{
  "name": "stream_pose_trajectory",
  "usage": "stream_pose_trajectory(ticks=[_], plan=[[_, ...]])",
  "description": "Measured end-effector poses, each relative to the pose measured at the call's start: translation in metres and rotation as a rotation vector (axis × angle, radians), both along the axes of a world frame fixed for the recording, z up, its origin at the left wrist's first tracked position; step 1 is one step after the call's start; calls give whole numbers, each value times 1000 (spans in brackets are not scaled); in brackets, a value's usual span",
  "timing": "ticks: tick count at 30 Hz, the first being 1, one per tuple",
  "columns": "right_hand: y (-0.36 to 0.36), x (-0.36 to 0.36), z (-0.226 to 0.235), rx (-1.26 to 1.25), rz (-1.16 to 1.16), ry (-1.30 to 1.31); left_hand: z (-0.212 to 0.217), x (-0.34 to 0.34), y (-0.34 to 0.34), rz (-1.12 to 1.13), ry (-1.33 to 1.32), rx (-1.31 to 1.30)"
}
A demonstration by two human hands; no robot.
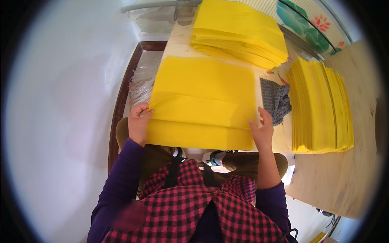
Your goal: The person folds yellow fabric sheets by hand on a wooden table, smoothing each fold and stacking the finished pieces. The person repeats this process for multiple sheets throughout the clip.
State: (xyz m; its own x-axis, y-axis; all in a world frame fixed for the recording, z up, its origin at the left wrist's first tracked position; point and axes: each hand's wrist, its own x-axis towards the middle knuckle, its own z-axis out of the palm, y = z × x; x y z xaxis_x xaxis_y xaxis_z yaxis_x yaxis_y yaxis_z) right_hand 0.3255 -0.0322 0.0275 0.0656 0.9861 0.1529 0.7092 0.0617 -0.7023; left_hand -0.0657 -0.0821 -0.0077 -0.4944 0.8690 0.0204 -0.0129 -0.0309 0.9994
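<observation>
A wide yellow sheet (202,107), paper or thin fabric, lies across the table in front of me. Creases or layered edges run from side to side in its nearer half, and its front edge reaches over my lap. At its left edge, my left hand (139,124) pinches the yellow material between thumb and fingers. On the opposite side is my right hand (264,131), its thumb and fingers apart. The right thumb is at the sheet's edge; I cannot tell whether it presses on it.
Behind the sheet rises a stack of yellow sheets (239,32). Another thick yellow stack (320,105) stands at the right on a wooden board (336,178). Between them lies a crumpled grey cloth (275,99). A clear container (184,12) stands at the back; clear plastic (142,87) lies left of the table.
</observation>
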Motion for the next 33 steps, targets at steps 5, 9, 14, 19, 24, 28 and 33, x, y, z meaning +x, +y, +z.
stream_pose_trajectory(ticks=[5, 9, 14, 19, 24, 28, 33], plan=[[12, -19, 24, 37, 249, -156, 1, 4, -7, 14, 205, 69], [25, -44, 41, -11, 427, -243, 9, 3, -11, -96, 159, 115], [41, -77, 48, -94, 606, -270, 14, 0, -13, -166, 112, 112], [51, -98, 49, -77, 745, -338, 14, -14, -11, -272, 96, 101], [60, -114, 46, -10, 812, -331, 20, -28, -9, -389, 90, -67], [63, -119, 48, -65, 827, -276, 30, -39, -3, -506, 233, -97], [61, -120, 49, -104, 824, -245, 38, -49, 9, -652, 415, -97]])
